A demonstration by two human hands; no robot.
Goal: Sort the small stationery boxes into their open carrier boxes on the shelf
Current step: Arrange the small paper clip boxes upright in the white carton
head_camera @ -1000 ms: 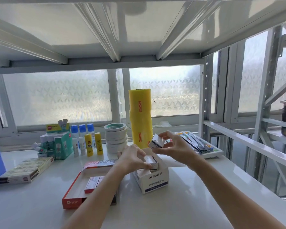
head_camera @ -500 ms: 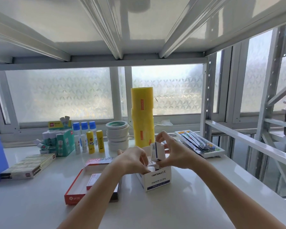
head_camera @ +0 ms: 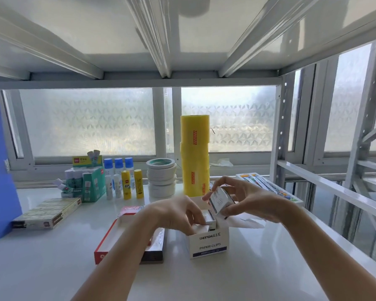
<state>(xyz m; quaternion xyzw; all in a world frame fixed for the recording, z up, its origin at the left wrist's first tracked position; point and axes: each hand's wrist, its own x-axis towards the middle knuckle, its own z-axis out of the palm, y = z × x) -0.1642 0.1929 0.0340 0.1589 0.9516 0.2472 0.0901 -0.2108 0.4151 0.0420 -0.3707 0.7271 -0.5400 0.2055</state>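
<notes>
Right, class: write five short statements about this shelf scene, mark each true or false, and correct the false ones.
1. The right hand holds a small box above the paper clips carton. True.
2. The carton is closed. False: it is open on top.
3. The left hand rests flat on the shelf. False: its fingers are on a small box at the carton's opening.
4. The yellow roll stack stands upright behind the carton. True.
5. The red tray lies right of the carton. False: left.

Both forearms and hands (head_camera: 174, 213) are bare, with no sleeves.
</notes>
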